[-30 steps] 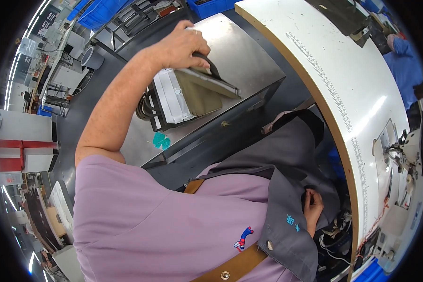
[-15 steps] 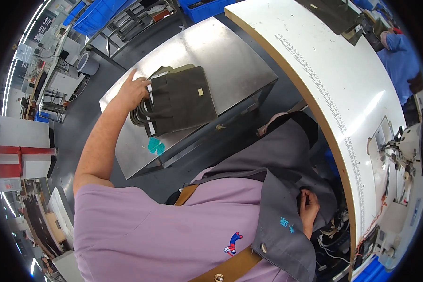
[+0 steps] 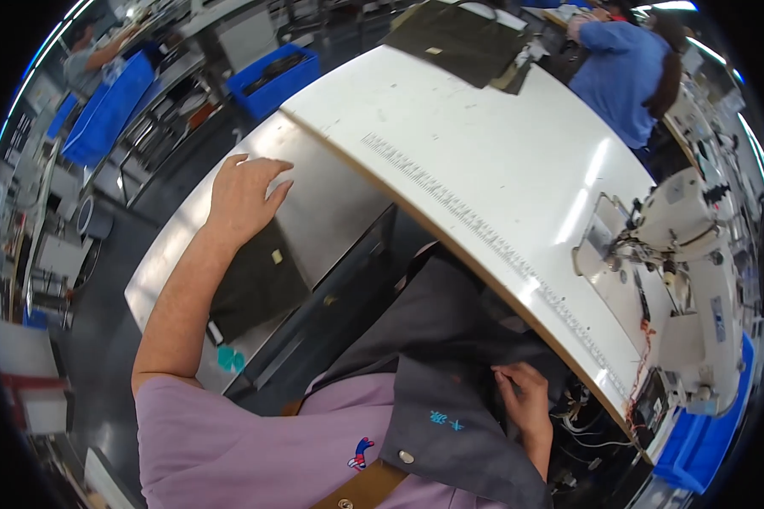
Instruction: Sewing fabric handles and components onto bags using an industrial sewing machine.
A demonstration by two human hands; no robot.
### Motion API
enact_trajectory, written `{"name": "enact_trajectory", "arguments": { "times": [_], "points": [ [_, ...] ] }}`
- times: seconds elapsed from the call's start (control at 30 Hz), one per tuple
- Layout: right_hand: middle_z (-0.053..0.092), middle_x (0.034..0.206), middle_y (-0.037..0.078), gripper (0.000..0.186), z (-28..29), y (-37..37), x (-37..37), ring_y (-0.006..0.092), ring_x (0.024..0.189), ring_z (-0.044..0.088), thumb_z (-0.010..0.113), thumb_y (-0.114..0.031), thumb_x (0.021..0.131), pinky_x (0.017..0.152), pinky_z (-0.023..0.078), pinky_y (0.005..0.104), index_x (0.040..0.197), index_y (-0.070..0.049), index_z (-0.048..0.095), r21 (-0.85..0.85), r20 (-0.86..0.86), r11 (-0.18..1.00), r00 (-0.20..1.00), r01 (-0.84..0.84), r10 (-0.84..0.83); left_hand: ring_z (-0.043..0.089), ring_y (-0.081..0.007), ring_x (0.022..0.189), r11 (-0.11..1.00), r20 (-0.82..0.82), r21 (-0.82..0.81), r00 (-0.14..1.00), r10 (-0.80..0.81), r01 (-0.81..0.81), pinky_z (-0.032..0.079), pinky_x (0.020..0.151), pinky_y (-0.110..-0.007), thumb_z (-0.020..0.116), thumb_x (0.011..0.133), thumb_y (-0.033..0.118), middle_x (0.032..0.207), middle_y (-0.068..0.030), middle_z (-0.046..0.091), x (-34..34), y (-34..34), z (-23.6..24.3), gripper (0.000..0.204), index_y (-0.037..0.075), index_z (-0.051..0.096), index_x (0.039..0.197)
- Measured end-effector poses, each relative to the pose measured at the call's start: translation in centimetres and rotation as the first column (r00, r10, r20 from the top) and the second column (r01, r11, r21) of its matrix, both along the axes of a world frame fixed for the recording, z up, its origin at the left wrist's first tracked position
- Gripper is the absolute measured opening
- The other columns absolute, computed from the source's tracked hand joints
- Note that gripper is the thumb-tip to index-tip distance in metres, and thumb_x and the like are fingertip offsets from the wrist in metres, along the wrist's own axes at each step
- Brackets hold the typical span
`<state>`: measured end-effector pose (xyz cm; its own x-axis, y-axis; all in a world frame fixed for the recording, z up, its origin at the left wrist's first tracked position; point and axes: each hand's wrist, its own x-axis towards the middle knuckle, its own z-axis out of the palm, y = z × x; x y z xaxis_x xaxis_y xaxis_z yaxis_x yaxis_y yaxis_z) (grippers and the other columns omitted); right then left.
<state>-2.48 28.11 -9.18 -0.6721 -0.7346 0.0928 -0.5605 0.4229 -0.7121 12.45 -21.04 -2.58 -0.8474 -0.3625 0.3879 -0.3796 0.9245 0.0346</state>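
A: Where is the left hand?

B: The bare left hand is open above a smooth, silver-grey metal table, its fingers bent and spread, its thumb apart, holding nothing.

A: And what is near it?

B: A flat, dark olive fabric bag lies on the metal table, partly hidden by the left forearm. Its cloth looks matte, with a small cream rectangular patch. Just beside its near end is a thin, bright teal scrap with an uneven outline.

A: What about the right hand?

B: The bare right hand is low, beside a dark grey cloth apron, fingers loosely curled. I cannot tell whether they pinch any fabric.

A: What else stands around?

B: A glossy white tabletop with a brown edge and printed ruler marks. A shiny white sewing machine stands on its right side; a second dark olive bag, made of fabric, lies at the far edge.
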Motion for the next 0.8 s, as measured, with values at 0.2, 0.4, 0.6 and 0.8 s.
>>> {"name": "enact_trajectory", "arguments": {
  "times": [0.2, 0.4, 0.6, 0.8],
  "points": [
    [0.067, 0.081, 0.003, 0.017, 8.1, -2.2, -3.8, 0.0251, 0.071, 0.062, 0.076, -0.002, 0.08, 0.062, 0.045, 0.0372, 0.095, -0.01, 0.074, -0.108, -0.428, 0.994, 0.903, -0.004, -0.043, 0.07, -0.0293, 0.097, 0.952, -0.306, 0.147, 0.927, -0.215, 0.269, 0.053, 0.087, -0.04, 0.075, 0.087, 0.026, 0.102, -0.0094, 0.076, -16.1, 3.2, 4.6, 0.023, 0.009, 0.077, 0.102],
    [0.057, 0.139, 0.017, 0.048, 8.5, -6.2, -8.4, 0.0371, 0.13, 0.053, 0.076, -0.028, 0.087, 0.111, 0.037, 0.0538, 0.129, -0.009, 0.064, 0.166, -0.612, 0.981, 0.791, 0.102, 0.021, 0.069, -0.0277, 0.103, 0.917, -0.343, 0.086, 0.876, -0.34, 0.389, 0.053, 0.088, -0.041, 0.077, 0.087, 0.036, 0.111, -0.008, 0.074, -31.8, 3.6, 1.7, 0.037, 0.007, 0.075, 0.11],
    [0.042, 0.157, 0.019, 0.074, 8.3, -6.2, -8.9, 0.0424, 0.148, 0.035, 0.069, -0.052, 0.089, 0.122, 0.017, 0.0622, 0.148, -0.01, 0.052, 0.298, -0.366, 0.952, 0.929, 0.071, 0.046, 0.062, -0.0243, 0.121, 0.985, -0.343, 0.078, 0.932, -0.119, 0.154, 0.047, 0.098, -0.041, 0.072, 0.092, 0.04, 0.126, -0.0065, 0.066, -42.9, 2.9, 2.3, 0.049, 0.006, 0.067, 0.126],
    [0.047, 0.154, 0.02, 0.076, 8.6, -6.2, -9.6, 0.0417, 0.144, 0.042, 0.074, -0.054, 0.085, 0.122, 0.018, 0.0623, 0.144, -0.01, 0.056, 0.297, -0.333, 0.953, 0.942, 0.062, 0.042, 0.046, -0.0285, 0.141, 0.996, -0.238, 0.055, 0.968, 0.086, -0.074, 0.04, 0.109, -0.055, 0.071, 0.091, 0.044, 0.15, -0.0105, 0.049, -50.1, 2.0, 1.6, 0.067, 0.005, 0.052, 0.143]
  ]
}}
